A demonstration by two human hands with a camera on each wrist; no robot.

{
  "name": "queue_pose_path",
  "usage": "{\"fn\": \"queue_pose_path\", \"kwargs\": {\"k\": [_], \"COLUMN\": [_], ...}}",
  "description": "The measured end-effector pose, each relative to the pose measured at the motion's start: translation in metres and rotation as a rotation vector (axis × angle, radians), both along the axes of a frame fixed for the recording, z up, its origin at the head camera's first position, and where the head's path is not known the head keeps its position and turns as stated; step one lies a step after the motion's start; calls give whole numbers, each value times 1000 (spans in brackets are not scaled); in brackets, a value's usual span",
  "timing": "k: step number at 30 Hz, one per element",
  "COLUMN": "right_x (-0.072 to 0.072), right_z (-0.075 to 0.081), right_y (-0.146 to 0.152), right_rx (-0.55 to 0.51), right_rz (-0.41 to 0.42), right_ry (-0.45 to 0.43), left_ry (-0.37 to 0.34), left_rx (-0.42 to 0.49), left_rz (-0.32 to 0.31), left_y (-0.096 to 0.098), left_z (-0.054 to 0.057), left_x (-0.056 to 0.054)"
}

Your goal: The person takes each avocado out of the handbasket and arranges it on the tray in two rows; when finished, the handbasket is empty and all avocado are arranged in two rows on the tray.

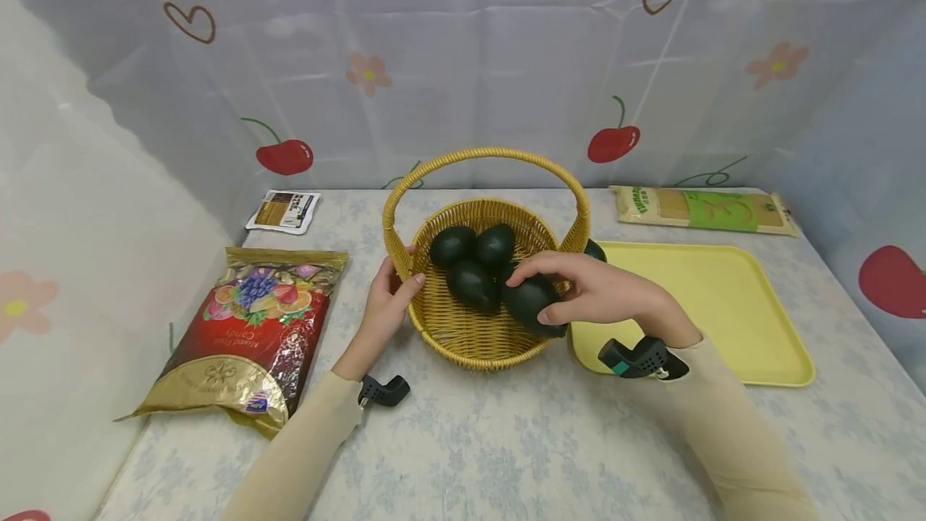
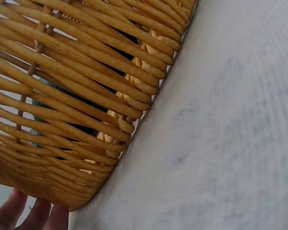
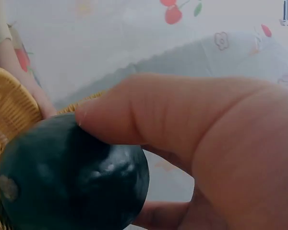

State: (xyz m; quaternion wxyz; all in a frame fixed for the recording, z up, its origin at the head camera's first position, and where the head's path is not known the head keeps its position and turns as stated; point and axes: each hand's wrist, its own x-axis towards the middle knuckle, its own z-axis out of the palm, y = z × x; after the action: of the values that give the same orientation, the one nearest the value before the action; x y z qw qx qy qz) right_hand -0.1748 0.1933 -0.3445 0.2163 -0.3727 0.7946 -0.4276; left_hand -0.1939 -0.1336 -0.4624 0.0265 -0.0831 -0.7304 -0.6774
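A yellow wicker basket [image 1: 463, 340] with a tall arched handle stands mid-table. Three dark green avocados [image 1: 473, 286] lie together inside it. My right hand [image 1: 604, 292] grips another avocado [image 3: 72, 177] between thumb and fingers, over the basket's right side; its round stem scar shows in the right wrist view. At the left, my left hand [image 1: 383, 304] holds the basket's rim by the handle's base, thumb on the near side. Its fingertips touch the woven wall in the left wrist view. One more avocado [image 1: 596, 251] peeks out behind the handle's right base, mostly hidden.
To the right lies a yellow tray [image 1: 694, 304], its left edge close to the basket. Behind it is a long noodle package [image 1: 705, 210]. A mixed fruit candy bag [image 1: 249, 336] and a small white packet [image 1: 284, 211] lie at the left. A printed curtain [image 1: 463, 63] borders the table.
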Motion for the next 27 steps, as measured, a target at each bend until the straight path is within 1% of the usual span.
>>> {"fn": "queue_pose_path", "kwargs": {"k": [4,8,15,18,20,22,24,27], "right_x": [3,6,12,14,13,11,9,5], "right_z": [1,0,-6,-9,-10,-11,-11,-13], "right_y": [22,42,74,87,96,104,112,121], "right_rx": [-22,-19,-77,-84,-78,-62,-43,-18], "right_rz": [-9,-29,-13,-21,-40,-78,-125,-205], "right_ry": [-43,-36,-43,-27,5,41,73,84], "left_ry": [-11,-6,0,-3,-5,-6,-7,-5], "left_rx": [-6,-2,18,20,17,10,4,6], "left_rz": [0,-4,-11,-14,-12,-5,3,-2], "left_y": [0,0,0,0,0,0,0,0], "left_z": [0,0,-1,-1,-1,-1,-1,-1], "left_x": [1,1,1,0,0,1,1,0]}}
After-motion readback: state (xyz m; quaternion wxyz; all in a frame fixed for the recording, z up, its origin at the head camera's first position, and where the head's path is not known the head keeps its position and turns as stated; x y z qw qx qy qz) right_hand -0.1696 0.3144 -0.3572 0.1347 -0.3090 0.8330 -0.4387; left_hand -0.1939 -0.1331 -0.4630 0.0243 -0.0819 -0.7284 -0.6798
